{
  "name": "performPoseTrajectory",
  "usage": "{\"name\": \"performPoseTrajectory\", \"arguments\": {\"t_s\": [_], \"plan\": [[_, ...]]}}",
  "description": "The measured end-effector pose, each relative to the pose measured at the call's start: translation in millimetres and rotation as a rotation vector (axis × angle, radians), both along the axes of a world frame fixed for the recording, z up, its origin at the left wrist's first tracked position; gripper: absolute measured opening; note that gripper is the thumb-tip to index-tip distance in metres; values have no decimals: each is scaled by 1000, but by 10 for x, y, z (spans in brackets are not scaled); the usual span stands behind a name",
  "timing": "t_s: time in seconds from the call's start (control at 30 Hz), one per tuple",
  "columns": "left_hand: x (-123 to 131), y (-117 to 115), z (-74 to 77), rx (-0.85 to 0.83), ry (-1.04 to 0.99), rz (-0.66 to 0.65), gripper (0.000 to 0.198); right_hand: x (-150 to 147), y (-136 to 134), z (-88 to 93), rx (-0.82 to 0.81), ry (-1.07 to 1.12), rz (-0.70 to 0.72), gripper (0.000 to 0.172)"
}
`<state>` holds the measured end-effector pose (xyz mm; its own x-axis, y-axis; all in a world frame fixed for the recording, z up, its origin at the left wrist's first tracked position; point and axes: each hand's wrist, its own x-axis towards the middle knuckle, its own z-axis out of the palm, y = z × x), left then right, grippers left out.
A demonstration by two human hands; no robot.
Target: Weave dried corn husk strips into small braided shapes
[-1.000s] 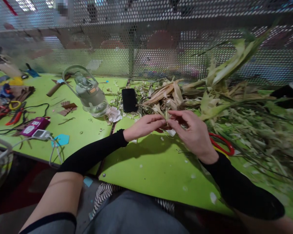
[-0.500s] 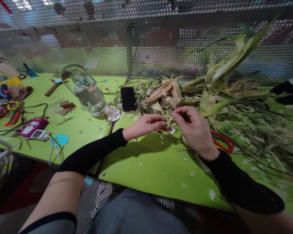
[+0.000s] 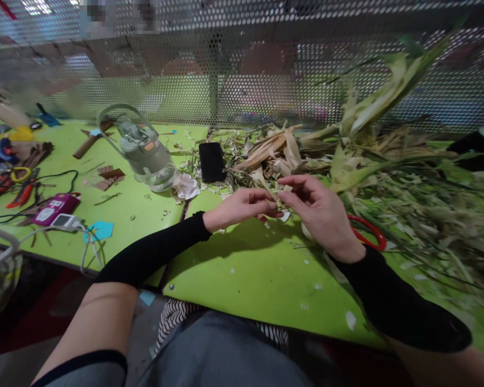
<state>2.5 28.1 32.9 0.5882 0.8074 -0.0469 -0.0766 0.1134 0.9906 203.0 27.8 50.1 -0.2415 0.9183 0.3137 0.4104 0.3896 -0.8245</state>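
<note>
My left hand (image 3: pixel 248 208) is closed, its fingertips pinching a small pale piece of corn husk (image 3: pixel 280 205) above the green table. Facing it, my right hand (image 3: pixel 318 215) has its thumb and index finger apart, the thumb beside the husk piece; whether it touches is too small to tell. Just behind both hands lies a heap of dry corn husks (image 3: pixel 280 150). The red handle of a tool, likely scissors (image 3: pixel 371 232), shows right of my right wrist, partly hidden by it.
A black phone (image 3: pixel 212 162), crumpled paper (image 3: pixel 186 186) and a clear water bottle (image 3: pixel 149 158) stand left of the heap. Farther left lie a purple device (image 3: pixel 56 208), a hammer (image 3: pixel 89 142) and pliers (image 3: pixel 22 191). Tall husks (image 3: pixel 387 102) rise before a perforated metal screen (image 3: pixel 258 91).
My right thumb and index finger have moved apart from their pinch, and the index finger has shifted slightly left. My left hand stays almost still.
</note>
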Motion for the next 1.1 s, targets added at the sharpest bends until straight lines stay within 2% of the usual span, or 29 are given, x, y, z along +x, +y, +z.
{"name": "performPoseTrajectory", "arguments": {"t_s": [0.1, 0.27, 0.4, 0.5, 0.6, 0.73, 0.93, 1.1], "plan": [[-7, 2, 9, -22, -7, -4, 23, -10, -8, -7, -10, 95, 15, 30], [11, -10, -2, -60, -39, -25, 26, -23, -42, -24, 45, 58, 80, 28], [29, -5, -25, -169, -124, 61, 32, -6, -47, -15, 119, 47, 83, 20], [35, 6, -29, -248, -166, 118, 24, 16, -23, -7, 195, -25, 122, 23], [38, 1, -22, -272, -205, 107, 19, 19, -10, 7, 269, -132, 114, 24], [46, -30, -6, -271, -246, 62, 26, -8, -42, 39, 336, -190, 69, 18], [53, -57, 21, -278, -290, 117, 26, -2, -46, 32, 275, -35, -21, 15], [65, -76, 61, -333, -249, 138, 27, 3, -10, -7, 255, -79, -29, 11]]}}
